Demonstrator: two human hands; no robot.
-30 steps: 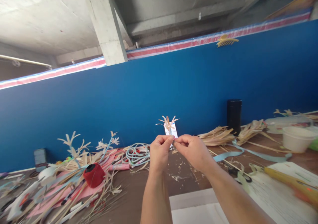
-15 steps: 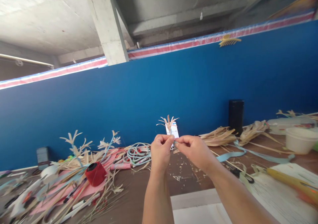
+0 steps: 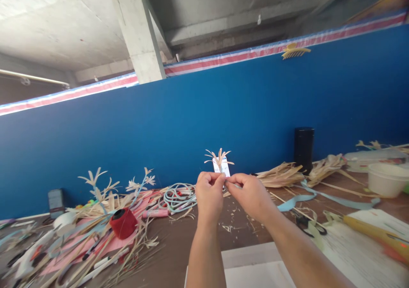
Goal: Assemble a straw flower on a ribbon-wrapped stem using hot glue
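Note:
A small flower of pale dried husk (image 3: 220, 156) stands upright above my hands, its thin petals spread outward. My left hand (image 3: 209, 196) is closed, thumb and forefinger pinching its stem from the left. Close against it on the right, my right hand (image 3: 251, 194) is also closed in a pinch. A little light blue strip shows at the right fingertips; most of it and the lower stem are hidden by the fingers. Directly behind the flower stands a phone (image 3: 226, 169) with a lit white screen showing running digits.
Finished-looking husk flowers (image 3: 96, 179), a red spool (image 3: 123, 223) and a coiled light blue cord (image 3: 177, 197) crowd the left. On the right lie dried husk bundles (image 3: 281, 175), a light blue ribbon (image 3: 297, 202), scissors (image 3: 308, 226), a white bowl (image 3: 386, 181) and papers (image 3: 354, 254). A blue partition (image 3: 191, 122) rises behind.
The flower has shifted slightly right and its petals have turned a little. Both hands remain pinched together in nearly the same place. The digits on the phone have changed.

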